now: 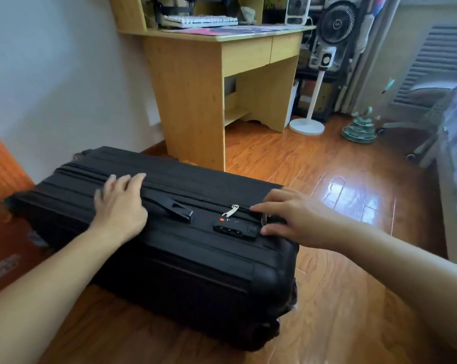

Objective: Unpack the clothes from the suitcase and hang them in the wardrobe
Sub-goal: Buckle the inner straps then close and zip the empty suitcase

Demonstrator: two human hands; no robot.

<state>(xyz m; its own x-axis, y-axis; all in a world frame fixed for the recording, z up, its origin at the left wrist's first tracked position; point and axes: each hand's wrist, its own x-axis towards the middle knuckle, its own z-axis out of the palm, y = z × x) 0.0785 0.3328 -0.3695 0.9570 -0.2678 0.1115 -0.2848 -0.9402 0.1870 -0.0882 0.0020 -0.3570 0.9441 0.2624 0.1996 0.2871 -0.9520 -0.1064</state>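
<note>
i see the black suitcase (169,232) lying flat beside the desk (195,101), zipped. my right hand (293,216), fingers loose, is nearest the zipper pull (230,210); my left hand (122,203) rests flat on top.

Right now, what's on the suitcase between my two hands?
In the head view, between the left hand and right hand lie the suitcase's black carry handle, a silver zipper pull and the combination lock.
</note>
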